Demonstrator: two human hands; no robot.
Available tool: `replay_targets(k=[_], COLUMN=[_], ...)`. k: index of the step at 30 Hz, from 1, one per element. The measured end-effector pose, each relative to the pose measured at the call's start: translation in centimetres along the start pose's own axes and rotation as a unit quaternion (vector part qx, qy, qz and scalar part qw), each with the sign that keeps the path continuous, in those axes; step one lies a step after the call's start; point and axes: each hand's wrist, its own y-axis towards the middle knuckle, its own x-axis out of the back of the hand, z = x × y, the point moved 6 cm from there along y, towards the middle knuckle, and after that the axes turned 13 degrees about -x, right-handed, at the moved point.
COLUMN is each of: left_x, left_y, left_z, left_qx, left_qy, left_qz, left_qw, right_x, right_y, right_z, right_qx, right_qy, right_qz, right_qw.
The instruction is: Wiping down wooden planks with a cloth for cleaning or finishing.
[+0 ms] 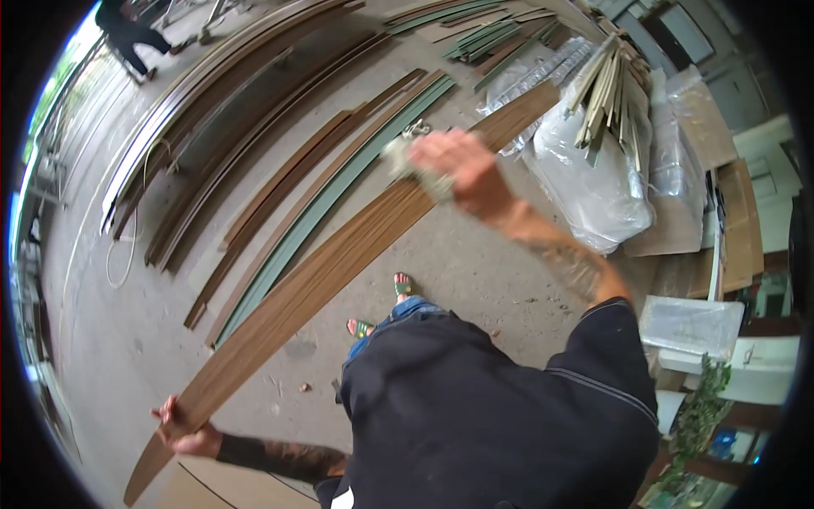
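A long brown wood-grain board (318, 276) runs slantwise before me, from the lower left to the upper right. Near its lower left end my left hand (188, 431) grips it, fingers wrapped round the edge. Farther up the board, my right hand (454, 161) presses a crumpled pale rag (407, 157) onto the top face. Fingers and rag are somewhat blurred, and the rag partly hides the board's far edge there.
Long brown planks (288, 170) and a green strip (339, 197) lie on the concrete floor beyond the board. A plastic-wrapped bundle (585, 182) with thin pale strips (610, 110) stands at right. Cardboard boxes (678, 204) stand behind it. Another person (131, 38) is at the far left.
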Motion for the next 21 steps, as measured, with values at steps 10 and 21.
replay_targets(k=[10, 21], left_x=[-12.9, -14.3], left_y=[4.3, 10.1], left_z=[-12.3, -21.2], left_qx=[-0.315, -0.260], left_qy=[0.586, 0.437], left_qz=[0.302, 0.301], left_qw=[0.683, 0.807], right_x=[-1.6, -12.9], right_y=[-5.9, -35.4], right_z=[-7.9, -30.3], right_qx=[-0.099, -0.677], right_qy=[0.106, 0.078], right_qz=[-0.039, 0.352], right_qw=[0.989, 0.642])
